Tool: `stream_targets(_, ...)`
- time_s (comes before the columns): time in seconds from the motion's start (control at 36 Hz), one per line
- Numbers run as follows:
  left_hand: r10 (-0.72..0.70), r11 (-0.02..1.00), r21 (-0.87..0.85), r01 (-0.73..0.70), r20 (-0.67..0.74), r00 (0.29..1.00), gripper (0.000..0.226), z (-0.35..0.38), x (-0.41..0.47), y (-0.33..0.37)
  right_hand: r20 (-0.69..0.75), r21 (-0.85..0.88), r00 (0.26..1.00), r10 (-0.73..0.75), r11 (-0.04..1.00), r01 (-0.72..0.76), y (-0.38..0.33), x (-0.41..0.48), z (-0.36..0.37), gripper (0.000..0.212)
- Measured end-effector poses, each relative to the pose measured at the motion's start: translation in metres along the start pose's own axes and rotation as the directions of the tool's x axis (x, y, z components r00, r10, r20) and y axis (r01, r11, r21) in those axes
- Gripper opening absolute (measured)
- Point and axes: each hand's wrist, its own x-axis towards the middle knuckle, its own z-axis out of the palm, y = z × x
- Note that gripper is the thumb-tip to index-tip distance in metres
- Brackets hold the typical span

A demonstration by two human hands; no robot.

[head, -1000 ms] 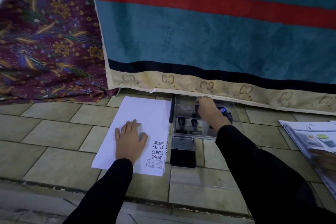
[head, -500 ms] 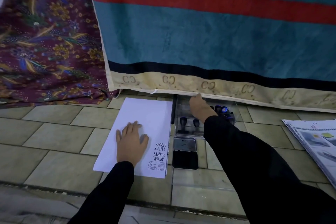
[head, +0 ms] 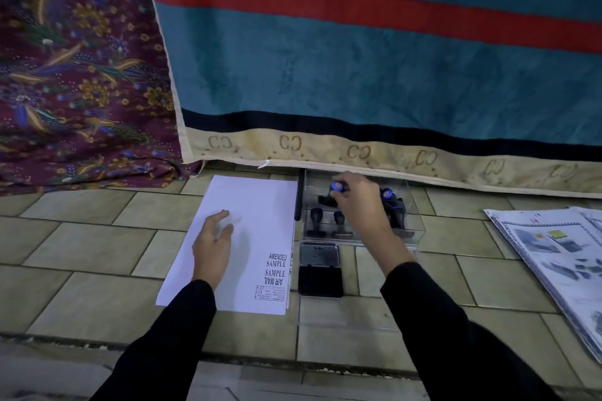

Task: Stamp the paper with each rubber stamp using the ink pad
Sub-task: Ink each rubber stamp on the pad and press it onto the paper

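Fetching the next stamp: the right hand pinches a blue-topped rubber stamp in the clear box right of the paper, the left hand rests loosely spread on that sheet, and next the stamp likely needs lifting onto the open ink pad nearby.

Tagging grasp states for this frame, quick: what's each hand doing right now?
Left hand: open, fingers relaxed, over the paper.
Right hand: closed on a blue-topped stamp inside the clear box.

Blue-topped stamps: two. Black-knobbed stamps: two. Ink pad: one. Paper: one. Clear box: one.
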Motion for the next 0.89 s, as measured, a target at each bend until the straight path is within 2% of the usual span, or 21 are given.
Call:
stream_targets(0.06, -0.023, 1.000, -0.015, 0.023, -0.007, 1.000, 0.025, 0.000, 0.000, 0.004, 0.025, 0.000, 0.999, -0.028, 1.000, 0.028, -0.009, -0.022, -0.002, 0.021)
stream_targets(0.11, 0.011, 0.999, 0.040, -0.010, -0.018, 1.000, 0.026, 0.001, -0.002, 0.006, 0.077, 0.017, 0.996, -0.048, 0.999, 0.046, -0.016, -0.044, -0.003, 0.023)
stream_targets(0.17, 0.085, 0.989, 0.127, -0.081, -0.024, 0.996, 0.027, 0.005, -0.005, 0.006, 0.131, 0.042, 0.989, -0.072, 0.997, 0.067, -0.018, -0.064, -0.004, 0.025)
stream_targets(0.22, 0.201, 0.939, 0.286, -0.192, -0.003, 0.980, 0.029, 0.008, -0.008, 0.007, 0.173, 0.034, 0.982, -0.077, 0.997, 0.072, -0.018, -0.081, -0.004, 0.024)
stream_targets(0.28, 0.315, 0.867, 0.380, -0.322, 0.082, 0.946, 0.029, 0.013, -0.014, 0.008, 0.219, 0.017, 0.971, -0.091, 0.996, 0.089, -0.015, -0.093, -0.004, 0.018)
stream_targets(0.36, 0.416, 0.778, 0.375, -0.504, 0.294, 0.861, 0.037, 0.021, -0.030, 0.010, 0.269, -0.013, 0.957, -0.110, 0.993, 0.118, -0.010, -0.104, -0.003, 0.011)
stream_targets(0.47, 0.382, 0.637, 0.414, -0.651, 0.564, 0.732, 0.081, 0.033, -0.049, 0.010, 0.270, -0.033, 0.956, -0.118, 0.991, 0.132, -0.009, -0.108, -0.003, 0.016)
stream_targets(0.53, 0.329, 0.581, 0.460, -0.671, 0.622, 0.711, 0.102, 0.040, -0.054, 0.008, 0.271, -0.035, 0.955, -0.124, 0.990, 0.138, -0.011, -0.108, -0.003, 0.019)
stream_targets(0.58, 0.282, 0.569, 0.492, -0.659, 0.636, 0.719, 0.114, 0.044, -0.057, 0.007, 0.274, -0.039, 0.952, -0.136, 0.988, 0.152, -0.012, -0.108, -0.002, 0.020)
stream_targets(0.72, 0.241, 0.536, 0.533, -0.654, 0.646, 0.724, 0.113, 0.048, -0.058, 0.005, 0.299, -0.036, 0.946, -0.126, 0.989, 0.143, -0.013, -0.110, 0.001, 0.021)
stream_targets(0.89, 0.282, 0.522, 0.545, -0.656, 0.616, 0.736, 0.098, 0.052, -0.056, 0.005, 0.342, -0.098, 0.938, -0.062, 0.990, 0.101, -0.018, -0.103, 0.001, 0.006)
